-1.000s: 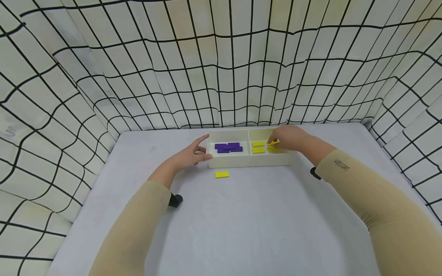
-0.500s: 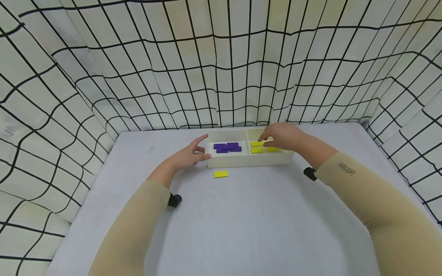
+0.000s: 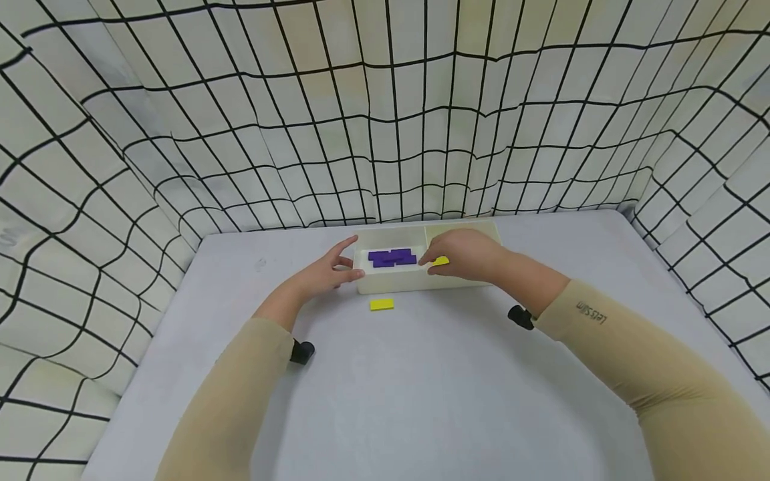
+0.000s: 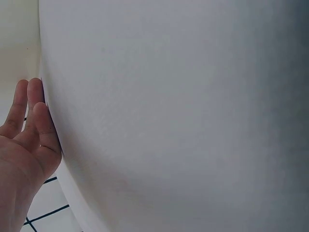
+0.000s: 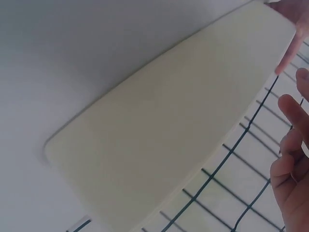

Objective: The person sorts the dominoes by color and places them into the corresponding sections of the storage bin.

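A white two-compartment box stands toward the back of the table, seen from its long side in the right wrist view. Several purple blocks lie flat in its left compartment. My left hand rests at the box's left end, with thumb and index finger spread at its corners. My right hand reaches over the right compartment, fingertips close to the divider. It covers most of that compartment; one yellow block shows between its fingers. In the right wrist view, the fingers are apart, with nothing visible between them.
A loose yellow block lies on the white table in front of the box. Behind the table and along both sides runs a black grid net over pale walls.
My right hand has moved left across the right compartment toward the divider, leaving the yellow blocks at its right side. My left hand stays at the box's left end.
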### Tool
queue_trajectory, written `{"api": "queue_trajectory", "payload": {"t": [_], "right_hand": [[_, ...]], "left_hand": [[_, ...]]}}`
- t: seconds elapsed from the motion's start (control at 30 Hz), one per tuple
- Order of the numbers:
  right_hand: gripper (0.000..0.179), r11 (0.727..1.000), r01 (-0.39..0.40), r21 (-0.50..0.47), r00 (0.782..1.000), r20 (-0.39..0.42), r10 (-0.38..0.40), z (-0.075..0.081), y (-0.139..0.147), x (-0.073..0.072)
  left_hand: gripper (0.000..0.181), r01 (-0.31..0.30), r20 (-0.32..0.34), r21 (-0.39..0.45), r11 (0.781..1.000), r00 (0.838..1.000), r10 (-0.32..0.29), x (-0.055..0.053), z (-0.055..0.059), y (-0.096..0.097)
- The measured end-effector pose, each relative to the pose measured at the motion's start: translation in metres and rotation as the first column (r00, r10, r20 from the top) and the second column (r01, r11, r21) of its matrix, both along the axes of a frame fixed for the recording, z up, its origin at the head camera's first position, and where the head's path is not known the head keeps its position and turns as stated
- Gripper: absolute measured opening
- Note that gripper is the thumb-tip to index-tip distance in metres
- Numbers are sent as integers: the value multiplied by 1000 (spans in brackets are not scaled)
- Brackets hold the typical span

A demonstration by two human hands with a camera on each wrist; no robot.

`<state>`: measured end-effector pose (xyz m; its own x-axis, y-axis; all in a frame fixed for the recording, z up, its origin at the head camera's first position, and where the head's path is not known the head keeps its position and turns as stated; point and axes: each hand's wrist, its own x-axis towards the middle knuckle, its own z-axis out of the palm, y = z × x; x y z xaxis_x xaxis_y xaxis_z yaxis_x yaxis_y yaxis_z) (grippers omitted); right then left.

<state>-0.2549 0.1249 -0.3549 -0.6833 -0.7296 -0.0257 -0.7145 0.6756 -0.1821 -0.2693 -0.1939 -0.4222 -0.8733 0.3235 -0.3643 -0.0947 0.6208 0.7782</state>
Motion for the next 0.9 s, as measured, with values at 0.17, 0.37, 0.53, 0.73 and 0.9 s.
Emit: {"api": "queue_trajectory", "payload": {"t": [0.17, 0.37, 0.53, 0.73, 0.9], "right_hand": [[26, 999, -27, 21, 1000, -7, 28, -4, -16, 7], [26, 996, -86, -2, 996, -5, 86, -8, -31, 12], [26, 996, -94, 12, 996, 0, 94, -13, -43, 17], [29, 995, -67, 68, 997, 48, 64, -22, -58, 25], [31, 991, -73, 114, 996, 51, 68, -34, -67, 29]], "left_hand": [[87, 3, -2, 7, 1000, 1000, -3, 0, 0, -1], [87, -1, 5, 13, 1000, 1000, 1, 0, -2, -2], [87, -6, 8, 15, 1000, 1000, 6, 0, -4, -3], [86, -3, 9, 21, 1000, 1000, 3, 1, -2, -2], [86, -13, 5, 13, 1000, 1000, 13, 2, -1, -1]]}}
